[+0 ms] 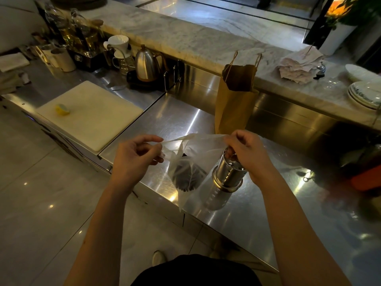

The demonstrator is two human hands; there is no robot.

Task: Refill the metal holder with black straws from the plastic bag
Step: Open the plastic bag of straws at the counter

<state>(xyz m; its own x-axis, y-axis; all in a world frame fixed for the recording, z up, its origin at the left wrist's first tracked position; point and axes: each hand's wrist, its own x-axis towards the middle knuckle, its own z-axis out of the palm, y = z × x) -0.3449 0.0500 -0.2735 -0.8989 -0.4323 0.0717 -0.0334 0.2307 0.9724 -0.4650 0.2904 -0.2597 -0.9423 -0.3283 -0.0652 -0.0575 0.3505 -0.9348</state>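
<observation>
A thin plastic bag [191, 159] of black straws [186, 176] is held above a steel counter [257, 213], its mouth stretched wide. One edge is pinched by the left hand [136, 159], the other by the right hand [248, 155]. A metal holder [229, 174] stands just beside the bag; a brown paper bag [235, 102] stands behind.
</observation>
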